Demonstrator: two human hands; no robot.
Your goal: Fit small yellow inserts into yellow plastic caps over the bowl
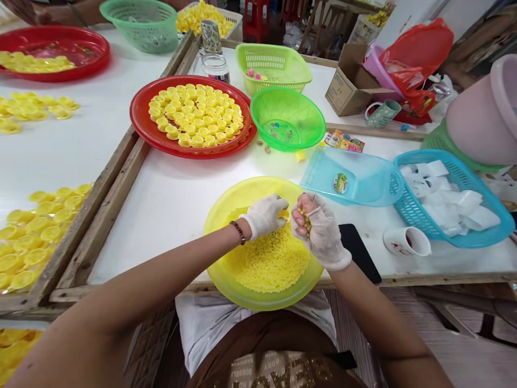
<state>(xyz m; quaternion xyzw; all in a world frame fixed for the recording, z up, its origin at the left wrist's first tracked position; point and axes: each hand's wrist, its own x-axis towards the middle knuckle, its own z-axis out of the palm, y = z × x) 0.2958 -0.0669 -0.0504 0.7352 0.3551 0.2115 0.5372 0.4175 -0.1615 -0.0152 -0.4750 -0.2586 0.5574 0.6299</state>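
- Yellow pellets [270, 267]: heaped in the yellow basin [258, 188], near middle of the white tabletop [161, 215], basin overhanging the near edge.
- Clenching a fistful of pellets in the right hand [323, 231], fingers curled, over the right part of the basin.
- Gripping a small yellow piece [284, 214], mostly hidden, probably a cup, in the left hand [264, 215], over the basin, just left of the fist. Can't tell how firmly.
- Best to work low, inside the basin rim, to catch strays.
- Probably better to loosen the right fist a little at a time, not dump the lot.
- Steady the small piece upright, pinching lightly to avoid bending thin plastic.
- Mind the overhang: no leaning on the near rim.
- Farther out, far left: red tray [139, 116] with yellow cups [197, 116] close-set; best not to jostle.
- Beside it, to the right: green bowl [302, 121].
- Right of the basin: blue scoop-shaped tray [363, 188], black flat object [359, 253], white mug [406, 241]. Mind the right elbow.
- Far right: blue basket [412, 210] of white pieces [456, 199].
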